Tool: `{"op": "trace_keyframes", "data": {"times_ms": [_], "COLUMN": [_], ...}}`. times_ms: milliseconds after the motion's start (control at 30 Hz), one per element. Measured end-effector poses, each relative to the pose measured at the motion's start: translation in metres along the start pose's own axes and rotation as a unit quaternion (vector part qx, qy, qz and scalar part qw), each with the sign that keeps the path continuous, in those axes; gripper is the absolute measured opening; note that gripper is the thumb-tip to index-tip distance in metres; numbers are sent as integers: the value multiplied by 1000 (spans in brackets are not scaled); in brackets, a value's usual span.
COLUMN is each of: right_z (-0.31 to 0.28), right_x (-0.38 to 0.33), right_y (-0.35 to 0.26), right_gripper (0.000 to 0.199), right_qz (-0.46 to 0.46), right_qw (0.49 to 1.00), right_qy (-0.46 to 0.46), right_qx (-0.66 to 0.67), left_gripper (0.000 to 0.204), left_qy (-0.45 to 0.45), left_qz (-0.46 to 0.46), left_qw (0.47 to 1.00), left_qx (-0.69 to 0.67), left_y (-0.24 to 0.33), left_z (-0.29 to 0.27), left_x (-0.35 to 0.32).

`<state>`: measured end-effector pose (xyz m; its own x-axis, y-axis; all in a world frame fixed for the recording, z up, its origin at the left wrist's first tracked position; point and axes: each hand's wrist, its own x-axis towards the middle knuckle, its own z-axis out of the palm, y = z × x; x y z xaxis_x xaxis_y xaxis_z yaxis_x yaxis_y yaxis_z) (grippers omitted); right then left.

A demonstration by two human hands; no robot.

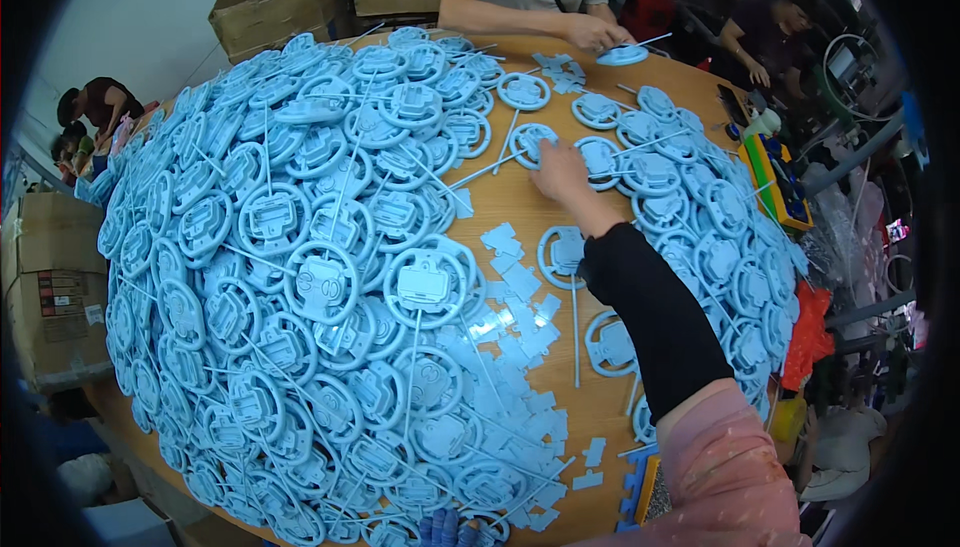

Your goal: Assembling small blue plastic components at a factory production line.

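My right hand [562,175] reaches across the table, its fingers closed on the rim of a light-blue plastic ring-shaped piece [531,134] with a thin stick. Close by lie another ring piece [523,92] and more of the same kind. At the lower edge, only the blue-gloved fingertips of my left hand [446,529] show, next to ring pieces; the rest is cut off, so its grip cannot be made out. A large heap of ring pieces [325,282] covers the left side. Small flat light-blue rectangular plates [520,317] lie scattered down the middle.
A second heap of ring pieces [720,217] lines the right side. Across the table, a person's hands [598,33] hold a similar blue piece. Cardboard boxes [280,2] stand beyond the far edge. A yellow-and-blue tray [775,179] sits at the right edge near red plastic [806,337].
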<state>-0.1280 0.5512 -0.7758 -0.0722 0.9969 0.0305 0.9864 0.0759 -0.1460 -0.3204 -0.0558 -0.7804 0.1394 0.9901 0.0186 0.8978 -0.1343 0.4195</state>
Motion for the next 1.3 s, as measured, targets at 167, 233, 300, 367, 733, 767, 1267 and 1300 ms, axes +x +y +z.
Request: {"op": "trace_keyframes", "data": {"times_ms": [167, 233, 300, 367, 733, 767, 1267, 1300], "right_z": [22, 15, -4, -10, -8, -6, 14, 2], "right_x": [25, 16, -18, -62, -124, -126, -369, -375], "right_y": [-7, -11, -22, -12, 34, 14, -59, -54], "right_gripper": [53, 46, 47, 47, 47, 49, 45, 42], "right_qz": [-40, -88, -94, -174, -226, -243, -71, -117], "right_qw": [980, 949, 958, 959, 967, 951, 895, 918], "right_qy": [48, 110, -36, -126, -76, -90, -8, 25], "right_qx": [190, 283, 269, 187, 92, 167, 440, 377], "left_gripper": [68, 69, 70, 70, 72, 71, 71, 75], "left_qy": [-36, -30, -30, -31, 23, 11, 44, 50], "left_qz": [-1, 0, -10, -8, -6, -8, 13, 17], "left_qw": [999, 1000, 999, 999, 999, 999, 999, 999], "left_qx": [-6, -3, -5, -26, -37, -32, -9, -6], "left_y": [1, 0, 0, 0, 2, 0, 2, 0], "left_z": [-2, 3, 1, 0, 11, 12, 17, 19], "left_x": [5, -1, 0, -1, -14, -15, -15, -17]}}
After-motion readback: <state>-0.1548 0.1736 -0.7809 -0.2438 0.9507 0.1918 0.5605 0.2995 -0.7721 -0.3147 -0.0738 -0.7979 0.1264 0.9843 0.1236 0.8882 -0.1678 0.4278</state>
